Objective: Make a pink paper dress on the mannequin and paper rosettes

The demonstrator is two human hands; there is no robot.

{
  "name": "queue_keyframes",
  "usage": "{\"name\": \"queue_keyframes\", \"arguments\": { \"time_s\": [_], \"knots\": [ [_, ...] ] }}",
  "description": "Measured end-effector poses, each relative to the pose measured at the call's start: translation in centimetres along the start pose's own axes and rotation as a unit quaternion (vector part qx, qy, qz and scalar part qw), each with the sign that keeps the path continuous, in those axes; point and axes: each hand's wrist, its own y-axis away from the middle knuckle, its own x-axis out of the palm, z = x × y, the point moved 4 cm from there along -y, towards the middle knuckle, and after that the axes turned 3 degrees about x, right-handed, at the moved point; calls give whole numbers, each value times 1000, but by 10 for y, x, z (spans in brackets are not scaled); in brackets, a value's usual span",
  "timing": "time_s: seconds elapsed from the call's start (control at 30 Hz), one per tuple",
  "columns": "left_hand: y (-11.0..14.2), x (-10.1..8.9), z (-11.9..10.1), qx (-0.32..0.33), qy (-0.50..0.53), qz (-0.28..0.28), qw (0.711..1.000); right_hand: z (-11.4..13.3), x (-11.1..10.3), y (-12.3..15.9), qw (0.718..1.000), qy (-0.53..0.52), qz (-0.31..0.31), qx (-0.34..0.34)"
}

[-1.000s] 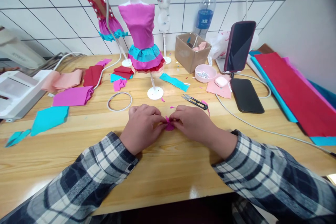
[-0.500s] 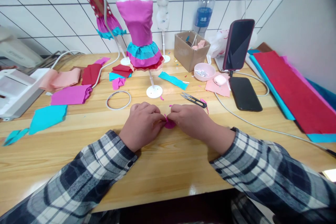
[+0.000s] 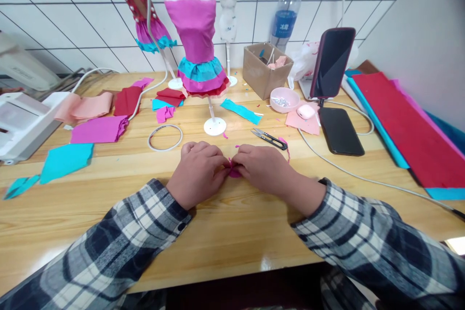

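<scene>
My left hand and my right hand meet at the middle of the wooden table, knuckles up. Both pinch a small magenta paper piece between their fingertips; most of it is hidden by the fingers. Just beyond the hands stands a small mannequin in a magenta dress with teal and red ruffles, on a white round base. Black thread snips lie close to my right hand.
Crepe paper pieces in pink, magenta, red and teal lie at the left, beside a white ring and a white machine. Two more mannequins, a cardboard box, a bottle, a pink bowl, two phones and paper sheets sit at the back and right.
The hands have stayed together on the magenta piece, with the fingertips closing in a little over it. The view has shifted slightly.
</scene>
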Motion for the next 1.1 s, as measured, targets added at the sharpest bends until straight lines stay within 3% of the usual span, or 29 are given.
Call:
{"name": "queue_keyframes", "arguments": {
  "time_s": [0.17, 0.27, 0.37, 0.47, 0.6, 0.8, 0.97, 1.1],
  "knots": [
    [-1, 2, 1, -6, 18, 0, 1000, 2, 1, 0, 1000, 23, -2, -7],
    [0, -2, 5, -49, 84, -36, 995, -4, -5, 2, 998, -10, -64, 3],
    [1, -4, 10, -139, 229, -44, 962, -11, -17, 7, 981, -80, -173, 39],
    [1, -3, 7, -174, 349, -12, 921, -8, -24, 11, 968, -107, -222, 42],
    [0, -5, 5, -168, 365, -47, 915, 0, -23, 12, 972, -78, -220, 29],
    [2, -4, 7, -175, 341, -39, 923, -2, -21, 12, 977, -55, -203, 38],
    [1, -6, 10, -205, 406, -31, 890, 2, -18, 13, 983, -53, -177, 1],
    [3, -5, 15, -229, 418, -39, 878, 3, -20, 14, 971, -133, -197, -1]
  ]
}}
